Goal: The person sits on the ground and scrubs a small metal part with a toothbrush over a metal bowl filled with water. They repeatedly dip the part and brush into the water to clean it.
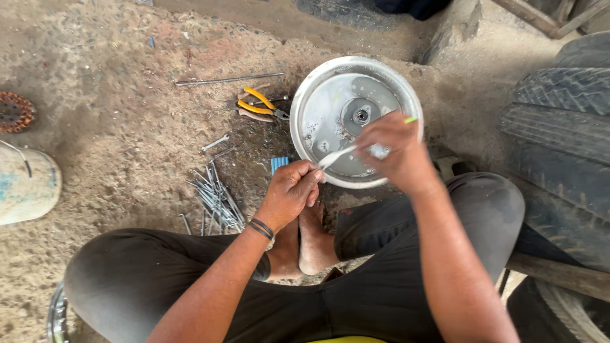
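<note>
A round grey metal hub cover [330, 89] lies on the dirt floor in front of me, wet and soapy inside, with a bearing hole at its middle. My right hand [394, 152] is closed on a white brush with a green end, its head [333, 157] resting on the near part of the cover. At the cover's near rim my left hand [291, 194] grips the edge, a dark band on the wrist. I squat with both bare feet [305, 244] together under my hands.
Yellow-handled pliers [260, 105], a long metal rod [225, 79], a small spanner [215, 143] and a bundle of several spokes [216, 197] lie on the dirt to the left. A copper-wound stator [14, 112] and a pale container [25, 187] sit at far left. Tyres [559, 133] stand on the right.
</note>
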